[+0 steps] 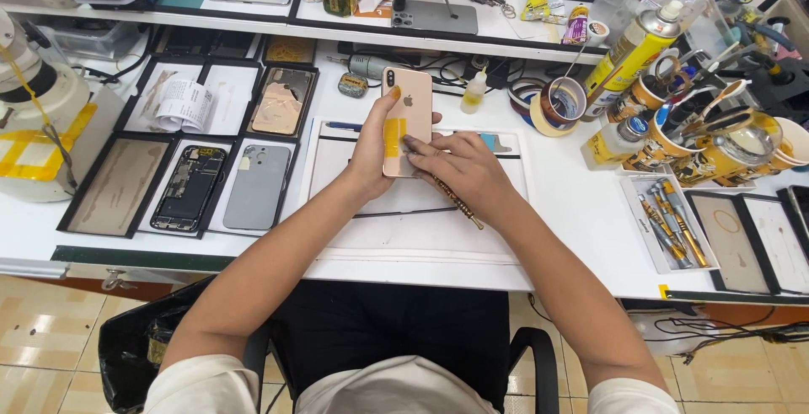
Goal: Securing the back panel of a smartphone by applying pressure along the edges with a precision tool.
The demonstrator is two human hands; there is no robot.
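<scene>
Broad white bench (pixel 573 212) across the whole view, crowded at the back and sides. On its middle, a pale work mat (pixel 421 229), mostly bare. To the left, black trays (pixel 126 186) in a grid, holding an opened handset (pixel 187 188) with its insides showing, a grey back cover (pixel 257 186) just beside it, and a worn gold-toned back panel (pixel 282 102) further up. To the right, a yellow spray can (pixel 632 48), cups (pixel 725 149) stuffed with tools, rolls of tape (pixel 560 102), a small tray of screwdrivers (pixel 670 224) and a little squeeze bottle (pixel 476 94).

Above the far edge of the mat, raised off the bench and standing nearly upright: a gold phone (pixel 410 102), back towards the camera. Back cover on and whole as far as visible, no gap showing along the edges in view. Screen side hidden, so impossible to say how that face stands.

Wrapped round the phone's left edge from below, the left hand (pixel 371 149), fingers closed on it, thumb laid flat on the back. Resting on the lower right of the phone, the right hand (pixel 459 165), fingertips pressed against the back, with a slim knurled tool (pixel 459 203) tucked under the palm, gripped loosely and pointing down towards the mat, its tip away from the phone.

Stuck down the lower left of the back, beside the thumb, a strip of yellow tape (pixel 393 136), already in place. By this showing, the phone closed up and taped rather than opened; tool held but idle.
</scene>
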